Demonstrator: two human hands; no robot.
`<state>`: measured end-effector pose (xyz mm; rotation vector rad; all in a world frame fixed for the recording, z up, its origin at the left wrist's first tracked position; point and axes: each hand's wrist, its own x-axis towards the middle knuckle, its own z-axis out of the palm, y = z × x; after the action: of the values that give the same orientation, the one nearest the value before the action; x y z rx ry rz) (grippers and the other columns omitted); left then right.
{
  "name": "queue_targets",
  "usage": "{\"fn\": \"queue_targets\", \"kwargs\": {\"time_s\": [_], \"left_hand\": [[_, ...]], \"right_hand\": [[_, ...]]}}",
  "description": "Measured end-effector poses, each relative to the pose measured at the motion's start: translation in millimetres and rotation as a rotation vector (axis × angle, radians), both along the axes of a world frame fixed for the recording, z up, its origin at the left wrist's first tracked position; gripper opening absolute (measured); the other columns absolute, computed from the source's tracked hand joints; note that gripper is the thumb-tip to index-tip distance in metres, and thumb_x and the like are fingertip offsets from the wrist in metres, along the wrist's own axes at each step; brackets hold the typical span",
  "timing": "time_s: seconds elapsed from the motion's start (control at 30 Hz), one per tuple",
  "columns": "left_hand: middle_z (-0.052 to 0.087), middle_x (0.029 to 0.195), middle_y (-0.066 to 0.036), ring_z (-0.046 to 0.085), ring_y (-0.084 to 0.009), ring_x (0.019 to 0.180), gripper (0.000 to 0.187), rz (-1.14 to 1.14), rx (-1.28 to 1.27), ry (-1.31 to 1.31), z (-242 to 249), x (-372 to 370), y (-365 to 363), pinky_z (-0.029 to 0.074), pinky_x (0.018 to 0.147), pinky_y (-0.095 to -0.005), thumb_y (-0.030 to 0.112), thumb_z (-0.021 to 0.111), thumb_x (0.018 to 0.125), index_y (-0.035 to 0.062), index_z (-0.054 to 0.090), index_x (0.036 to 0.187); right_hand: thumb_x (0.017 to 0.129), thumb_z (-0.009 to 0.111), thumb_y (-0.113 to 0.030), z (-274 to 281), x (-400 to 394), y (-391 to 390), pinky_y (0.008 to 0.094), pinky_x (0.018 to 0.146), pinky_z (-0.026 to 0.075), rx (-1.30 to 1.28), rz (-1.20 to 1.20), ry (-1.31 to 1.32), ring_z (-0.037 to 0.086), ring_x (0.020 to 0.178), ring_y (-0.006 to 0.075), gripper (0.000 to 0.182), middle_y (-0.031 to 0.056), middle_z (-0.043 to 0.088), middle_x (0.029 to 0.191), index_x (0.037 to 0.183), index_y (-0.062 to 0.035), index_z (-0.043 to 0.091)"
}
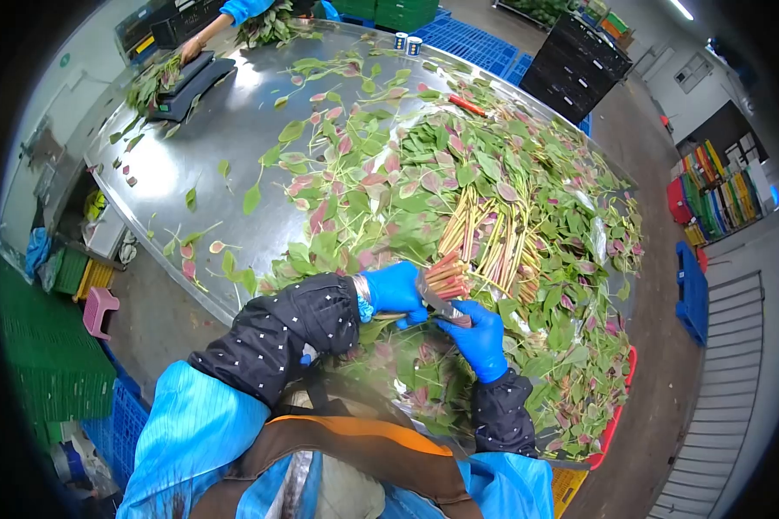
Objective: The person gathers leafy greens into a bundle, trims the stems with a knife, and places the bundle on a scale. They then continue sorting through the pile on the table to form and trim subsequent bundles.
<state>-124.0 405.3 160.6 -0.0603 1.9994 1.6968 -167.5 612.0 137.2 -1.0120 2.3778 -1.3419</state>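
Observation:
My left hand [395, 290], in a blue glove, is closed around a bunch of leafy greens with pinkish cut stems [447, 278] that point away to the right. In my blue-gloved right hand [480, 342] is a knife [443, 306], its blade lying across the stems close to my left fingers. Just beyond both hands, a pile of yellow-pink stems [491, 238] lies on the heap of green and reddish leaves [424, 156]. Leaves of the held bunch are mostly hidden behind my left hand and sleeve.
The metal table [177, 143] carries scattered leaves. At its far left, another person's hand [192, 49] reaches over a dark scale [186, 86] with greens. Two small cans [407, 43] and a red-handled tool [467, 105] lie farther back. A red crate edge [616, 419] borders the right side.

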Motion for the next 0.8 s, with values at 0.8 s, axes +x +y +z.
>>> {"fn": "queue_targets", "kwargs": {"time_s": [0.8], "left_hand": [[0.065, 0.08, -0.01, 0.064, -0.0225, 0.072, 0.034, 0.477, -0.458, 0.68, 76.9, 53.0, -26.2, 0.051, 0.065, -0.0318, 0.011, 0.069, 0.059, 0.0051, 0.063, 0.092]], "right_hand": [[0.072, 0.063, -0.026, -37.2, 20.2, 71.4, 0.043, 0.061, 0.047, 0.547, -0.149, 0.106, 0.06, 0.07, 0.036, 0.026, 0.0191, 0.062, 0.075, 0.09, -0.0069, 0.064]]}}
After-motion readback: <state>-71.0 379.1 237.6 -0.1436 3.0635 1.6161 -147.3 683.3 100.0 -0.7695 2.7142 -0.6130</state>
